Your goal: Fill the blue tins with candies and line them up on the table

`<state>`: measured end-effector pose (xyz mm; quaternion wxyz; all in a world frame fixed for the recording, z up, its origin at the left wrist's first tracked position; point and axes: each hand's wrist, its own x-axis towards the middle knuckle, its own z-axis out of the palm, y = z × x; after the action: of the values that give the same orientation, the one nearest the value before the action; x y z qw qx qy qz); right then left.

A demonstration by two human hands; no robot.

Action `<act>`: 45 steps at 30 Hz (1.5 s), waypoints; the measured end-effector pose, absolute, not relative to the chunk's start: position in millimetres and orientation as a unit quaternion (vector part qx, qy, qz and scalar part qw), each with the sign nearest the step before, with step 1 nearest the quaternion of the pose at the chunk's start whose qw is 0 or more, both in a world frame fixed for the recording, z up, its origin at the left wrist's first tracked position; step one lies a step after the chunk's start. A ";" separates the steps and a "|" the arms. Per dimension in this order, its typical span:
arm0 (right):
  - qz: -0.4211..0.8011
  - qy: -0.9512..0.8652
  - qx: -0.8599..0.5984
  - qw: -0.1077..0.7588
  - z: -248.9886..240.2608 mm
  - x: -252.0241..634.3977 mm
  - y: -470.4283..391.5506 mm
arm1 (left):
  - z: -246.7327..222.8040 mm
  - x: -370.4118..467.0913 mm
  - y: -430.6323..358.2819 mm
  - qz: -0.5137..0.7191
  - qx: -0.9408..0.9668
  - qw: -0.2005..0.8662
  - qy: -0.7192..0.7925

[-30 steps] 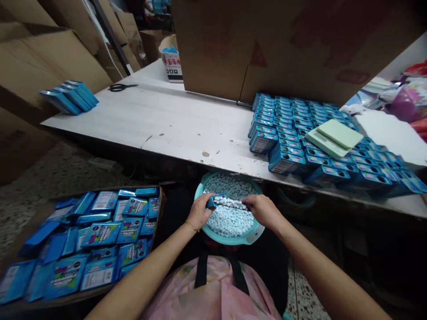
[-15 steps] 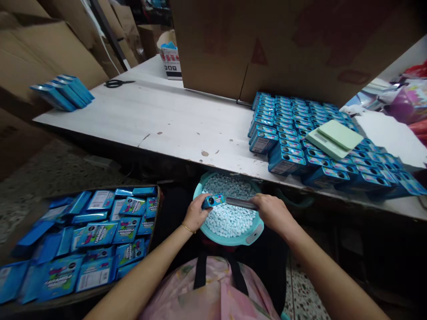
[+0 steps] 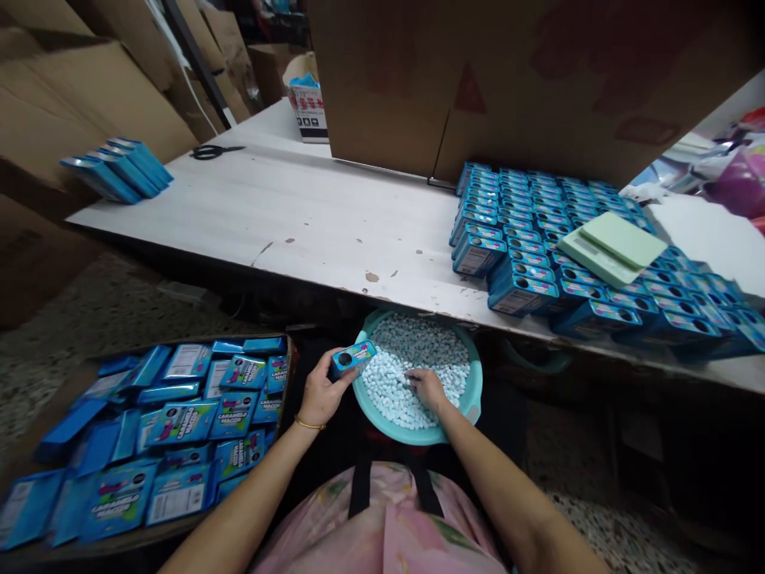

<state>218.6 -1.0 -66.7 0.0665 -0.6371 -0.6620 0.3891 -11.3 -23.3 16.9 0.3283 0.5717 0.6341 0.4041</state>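
My left hand (image 3: 323,389) grips a small blue candy box (image 3: 358,353), tilted, with a dark round opening in its printed face. It is at the left rim of a turquoise basin (image 3: 476,375) on my lap. Small pale-blue candies (image 3: 391,399) fill the basin. Inside it, my right hand (image 3: 429,389) is closed with its fingertips down among the candies. Something dark shows at those fingertips, but the candies hide what it is.
On my left, an open carton (image 3: 289,367) holds many blue candy boxes. Rows of upright boxes (image 3: 519,291) stand on the white table (image 3: 335,231), a pale-green scale (image 3: 615,247) on top. Scissors (image 3: 209,151) and several leaning boxes (image 3: 123,171) lie far left. A large cardboard box (image 3: 406,88) stands behind.
My left hand has drawn the candy box left, away from the basin's middle. My right hand moved left and down into the candies; the long dark tool it held no longer shows clearly.
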 end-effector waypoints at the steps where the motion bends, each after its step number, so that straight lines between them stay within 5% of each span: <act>1: 0.402 -0.656 -0.633 0.084 -63.9 224.2 -1.2 | 15.8 -13.1 -22.6 0.407 0.571 0.324 0.636; 10: 0.420 -0.687 -0.562 0.191 35.3 276.8 -0.4 | 3.1 8.3 -12.3 0.377 0.623 0.317 0.608; 19: 0.170 -0.810 -0.553 -0.098 127.7 245.4 3.0 | -1.8 38.9 -9.7 0.344 0.714 0.286 0.538; 26: 0.137 -0.813 -0.552 -0.125 146.1 234.5 1.3 | -8.9 37.9 -8.4 0.344 0.713 0.287 0.539; 31: 0.148 -0.786 -0.590 -0.112 113.1 281.7 -3.3 | -9.4 29.5 -8.3 0.371 0.679 0.312 0.552; 38: 0.229 -0.722 -0.648 -0.081 -24.2 261.5 -12.3 | -0.9 10.6 -12.6 0.387 0.623 0.333 0.593; 45: 0.387 -0.654 -0.637 0.133 -82.0 204.0 -2.2 | 12.8 -7.1 -18.3 0.391 0.608 0.312 0.617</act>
<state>204.0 -2.2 -82.0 0.1325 -0.6366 -0.6539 0.3868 -7.1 -18.3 12.8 0.3117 0.6081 0.6168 0.3908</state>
